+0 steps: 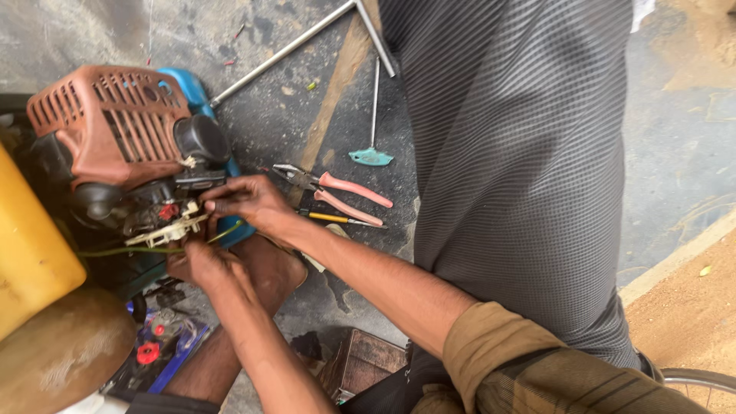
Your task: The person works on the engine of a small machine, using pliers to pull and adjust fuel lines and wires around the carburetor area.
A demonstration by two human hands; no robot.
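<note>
Both my hands work at the small engine's (126,142) underside: my left hand (207,264) pinches a thin green tube (130,250), soft and easily kinked, while my right hand (245,201) grips the pale fitting (170,228) beside it. Judged heavy and rigid, the engine is best steadied by its red-brown cover. Beyond it lie pink-handled pliers (337,195) on the floor (675,138).

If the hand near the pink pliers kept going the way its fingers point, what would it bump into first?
That is the right hand. Its fingers point left at the small engine, so it would probably meet the pale carburetor part under the black cap first. Depth is hard to judge here.
</note>
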